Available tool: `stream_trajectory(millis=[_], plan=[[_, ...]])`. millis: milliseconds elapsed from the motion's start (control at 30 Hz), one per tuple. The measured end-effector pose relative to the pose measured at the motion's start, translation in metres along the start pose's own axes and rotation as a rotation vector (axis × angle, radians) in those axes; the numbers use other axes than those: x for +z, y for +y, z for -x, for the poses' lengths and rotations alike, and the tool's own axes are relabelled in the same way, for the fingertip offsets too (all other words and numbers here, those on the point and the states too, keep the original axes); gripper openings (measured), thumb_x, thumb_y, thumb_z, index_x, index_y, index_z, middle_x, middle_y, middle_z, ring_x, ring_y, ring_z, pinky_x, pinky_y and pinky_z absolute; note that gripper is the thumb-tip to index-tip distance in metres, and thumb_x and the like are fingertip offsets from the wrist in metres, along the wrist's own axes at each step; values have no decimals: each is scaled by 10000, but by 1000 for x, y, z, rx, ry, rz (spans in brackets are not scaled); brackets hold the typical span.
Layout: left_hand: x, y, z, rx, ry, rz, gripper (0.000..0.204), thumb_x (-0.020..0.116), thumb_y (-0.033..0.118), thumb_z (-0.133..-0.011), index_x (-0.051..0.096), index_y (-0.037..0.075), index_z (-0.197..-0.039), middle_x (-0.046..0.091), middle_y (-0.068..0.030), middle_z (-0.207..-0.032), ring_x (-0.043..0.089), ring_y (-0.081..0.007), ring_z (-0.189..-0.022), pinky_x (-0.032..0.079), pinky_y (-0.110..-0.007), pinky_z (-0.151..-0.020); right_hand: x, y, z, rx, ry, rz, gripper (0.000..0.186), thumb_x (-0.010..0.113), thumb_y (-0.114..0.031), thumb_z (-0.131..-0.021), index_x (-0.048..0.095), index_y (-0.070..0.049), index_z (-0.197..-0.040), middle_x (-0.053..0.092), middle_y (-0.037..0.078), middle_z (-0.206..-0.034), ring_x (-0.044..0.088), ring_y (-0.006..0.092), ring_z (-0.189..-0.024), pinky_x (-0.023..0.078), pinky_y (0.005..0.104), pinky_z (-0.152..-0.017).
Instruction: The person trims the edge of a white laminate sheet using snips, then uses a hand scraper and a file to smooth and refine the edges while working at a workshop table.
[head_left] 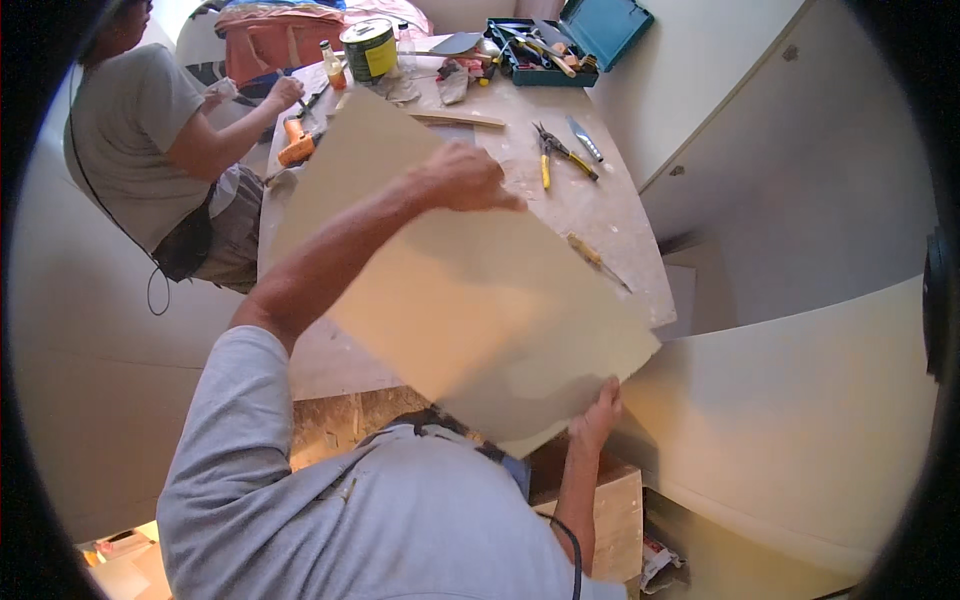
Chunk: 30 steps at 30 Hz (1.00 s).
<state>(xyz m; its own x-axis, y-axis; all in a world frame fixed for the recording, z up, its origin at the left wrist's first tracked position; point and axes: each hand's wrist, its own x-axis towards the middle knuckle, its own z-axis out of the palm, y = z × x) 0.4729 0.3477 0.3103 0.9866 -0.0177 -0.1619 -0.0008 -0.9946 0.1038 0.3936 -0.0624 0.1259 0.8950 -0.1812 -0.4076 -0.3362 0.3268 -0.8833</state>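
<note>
A large cream-coloured rectangular sheet (470,300) is held tilted over the near part of the table, one corner pointing toward my body. My left hand (462,178) reaches across its face to the far edge, with the fingers closed there; the fingertips are partly hidden. At the sheet's near right edge, my right hand (598,412) grips with the thumb on the upper face and the other fingers mostly out of sight. Just beyond the right-hand edge lies a pointed tool with a yellowish handle (585,248), its blade toward the right.
On the table (625,215) lie yellow-handled snips (565,152), a knife (584,138), a wooden strip (455,119) and an orange power tool (297,143). A can (369,50), a bottle (332,66) and an open teal toolbox (545,50) stand behind. Another person (150,140) works at left.
</note>
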Motion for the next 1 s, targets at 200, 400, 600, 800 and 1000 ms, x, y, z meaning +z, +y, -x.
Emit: stream_trajectory(millis=[200,400,600,800,1000], plan=[[104,42,-16,13,-163,109,790,505,756,-906,785,18,-876,734,-235,-899,705,-404,-912,511,-508,-856,-93,39,3,244,55,80,506,528,-332,-1089,498,27,-1444,603,149,-1342,617,279,-1187,536,427,-1000],[163,50,-22,32,-260,235,753,552,726,-891,781,9,-867,730,-221,-860,703,-393,-891,511,-490,-804,-123,67,12,287,98,139,504,511,-363,-1088,518,22,-1412,621,164,-1337,639,309,-1160,558,449,-970],[177,39,-46,74,-285,177,774,547,779,-860,804,49,-859,747,-169,-869,705,-346,-920,513,-458,-850,-115,79,14,373,89,56,509,470,-373,-1099,508,14,-1428,616,169,-1347,634,315,-1186,556,460,-987],[177,-14,-55,7,-441,100,793,531,807,-860,809,66,-903,757,-142,-965,685,-313,-1022,482,-455,-928,-66,102,35,362,-41,-36,475,417,-338,-1118,486,29,-1411,601,181,-1365,628,324,-1204,545,451,-1014],[182,-64,-66,129,-335,77,783,527,787,-884,780,47,-857,749,-162,-888,686,-357,-886,496,-502,-831,-19,137,65,364,-48,-35,446,403,-317,-1123,481,40,-1379,591,199,-1360,625,322,-1205,529,445,-1038]])
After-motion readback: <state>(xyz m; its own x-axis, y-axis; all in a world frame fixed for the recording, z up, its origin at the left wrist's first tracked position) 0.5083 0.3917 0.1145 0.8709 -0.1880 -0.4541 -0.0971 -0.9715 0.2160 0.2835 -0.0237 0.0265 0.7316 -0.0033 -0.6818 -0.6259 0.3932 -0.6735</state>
